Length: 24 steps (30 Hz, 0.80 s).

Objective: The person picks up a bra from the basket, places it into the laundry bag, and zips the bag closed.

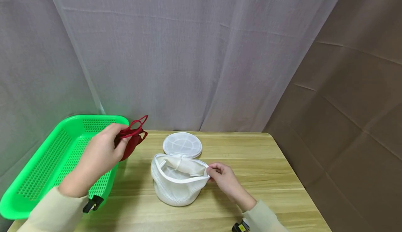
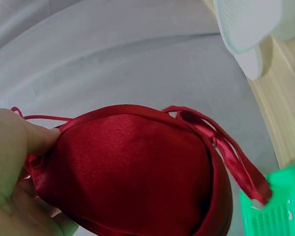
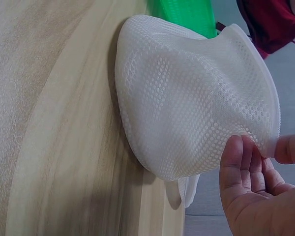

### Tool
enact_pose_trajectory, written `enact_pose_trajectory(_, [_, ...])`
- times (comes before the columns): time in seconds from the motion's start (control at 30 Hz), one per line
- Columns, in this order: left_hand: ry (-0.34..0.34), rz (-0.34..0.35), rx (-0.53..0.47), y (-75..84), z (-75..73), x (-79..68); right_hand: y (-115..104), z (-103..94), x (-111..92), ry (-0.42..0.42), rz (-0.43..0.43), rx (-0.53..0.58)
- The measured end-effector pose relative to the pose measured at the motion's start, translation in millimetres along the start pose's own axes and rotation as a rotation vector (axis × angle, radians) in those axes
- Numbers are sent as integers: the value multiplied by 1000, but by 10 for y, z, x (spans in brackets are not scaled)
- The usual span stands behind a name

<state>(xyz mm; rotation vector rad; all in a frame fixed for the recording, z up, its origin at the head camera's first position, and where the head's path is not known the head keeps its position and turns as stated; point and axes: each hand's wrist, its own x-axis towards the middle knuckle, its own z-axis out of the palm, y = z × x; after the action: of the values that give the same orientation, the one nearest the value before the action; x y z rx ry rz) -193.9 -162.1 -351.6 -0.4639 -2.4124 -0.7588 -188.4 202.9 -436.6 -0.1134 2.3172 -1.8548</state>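
Observation:
A red satin bra (image 1: 129, 149) with thin straps hangs folded from my left hand (image 1: 101, 151), which pinches it above the right rim of the green basket. In the left wrist view a smooth cup of the bra (image 2: 125, 169) fills the middle, the thumb pressed on its edge. On the table stands a white mesh laundry bag (image 1: 177, 193), its zippered mouth unzipped and facing up. The round lid (image 1: 182, 144) of the bag lies folded back behind it. My right hand (image 1: 225, 180) pinches the right side of the bag's rim between thumb and fingers.
A green perforated plastic basket (image 1: 117, 167) occupies the left side, partly hidden by the left forearm. Beneath everything is a wood-grain table (image 1: 257, 169). Grey cloth (image 1: 176, 57) hangs behind it, and a brown sheet (image 1: 351, 106) closes off the right side.

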Motion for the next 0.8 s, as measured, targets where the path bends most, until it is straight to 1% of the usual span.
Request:
enact_pose_trajectory(0.13, [35,53,-34,109,79,16,-12,-1,-11,2,-2,1])
enact_pose_trajectory(0.27, [69,122,-73,207,180,17,-32,6,-24,4,0,2])
enact_pose_trajectory(0.33, [74,152,-89,264,234,15,-33,9,-25,7,1,0])
enact_pose_trajectory(0.43, [78,179,-106,353,317,6,-20,15,-19,9,1,-2])
enact_pose_trajectory(0.6, [74,224,-143,481,509,-16,15,8,-3,-1,-4,1])
enact_pose_trajectory(0.73, [98,272,-166,552,680,-29,27,5,-4,-9,-8,6])
enact_pose_trajectory(0.8, [112,282,-178,579,756,-32,37,4,-1,-11,-8,8])
